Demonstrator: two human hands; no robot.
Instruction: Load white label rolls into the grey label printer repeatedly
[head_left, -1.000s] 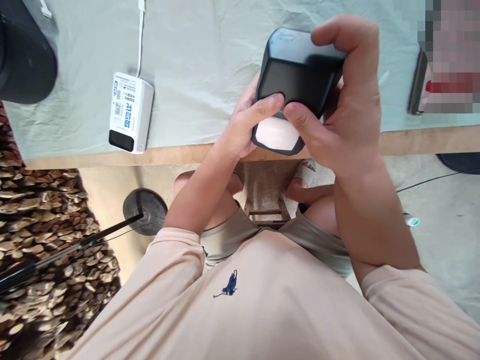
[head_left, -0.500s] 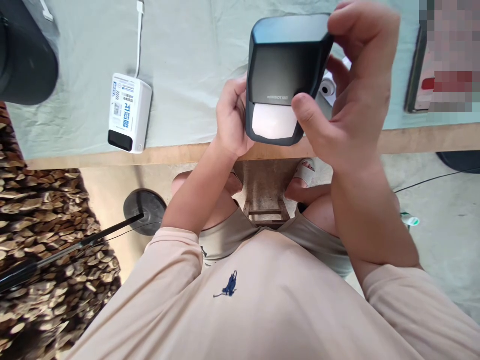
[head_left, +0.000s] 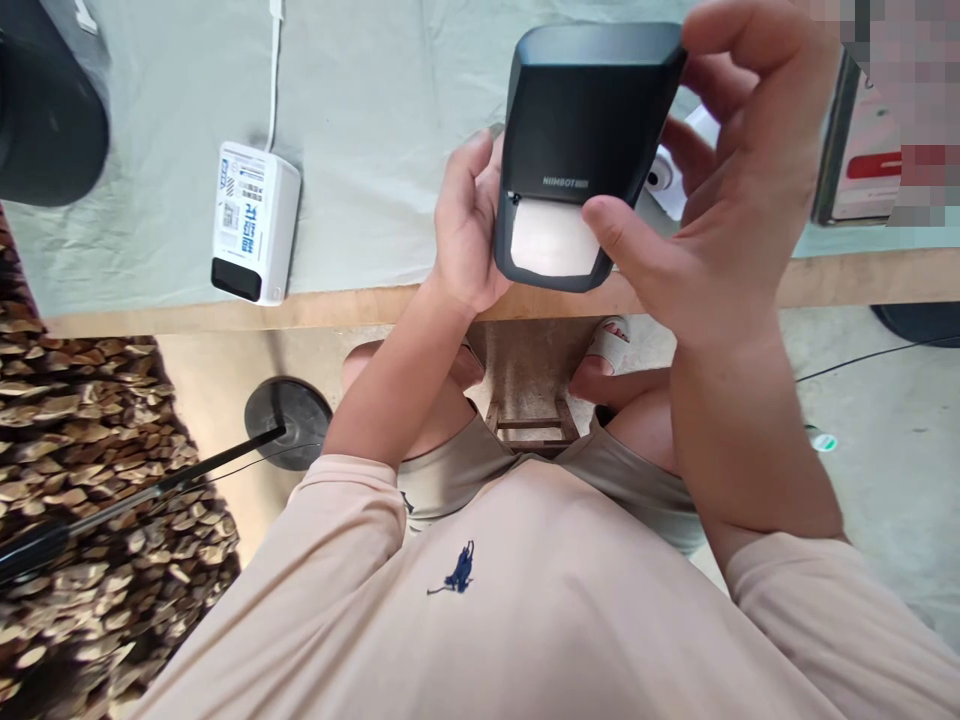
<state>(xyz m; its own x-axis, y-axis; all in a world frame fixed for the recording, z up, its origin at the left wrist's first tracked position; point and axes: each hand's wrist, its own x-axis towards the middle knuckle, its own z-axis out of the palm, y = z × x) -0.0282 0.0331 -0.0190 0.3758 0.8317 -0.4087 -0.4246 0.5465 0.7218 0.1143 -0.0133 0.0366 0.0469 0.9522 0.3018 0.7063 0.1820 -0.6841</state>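
Raised over the table's front edge is a dark label printer [head_left: 589, 120] marked NIIMBOT, with a blank white label area [head_left: 551, 240] at its near end. My left hand [head_left: 471, 225] grips its left side, the fingers partly hidden behind it. On the other side, my right hand [head_left: 735, 170] holds the printer's upper right corner with the fingers, while its thumb lies across the front beside the white label. Behind the printer and my right fingers, a white object with a round dark-centred part [head_left: 664, 178] shows only in part.
On the pale green cloth [head_left: 375, 120] lies a white power bank [head_left: 251, 222] with a white cable [head_left: 276, 80]. A phone-like screen [head_left: 862, 170] is at the right, partly blurred out. A black rounded object [head_left: 49, 110] stands far left. Below are a round stand base [head_left: 289, 425] and stacked firewood [head_left: 90, 500].
The printer has tilted and shifted slightly right, so its lettering reads more clearly. My right hand has moved a little to the right with it; both hands keep their hold.
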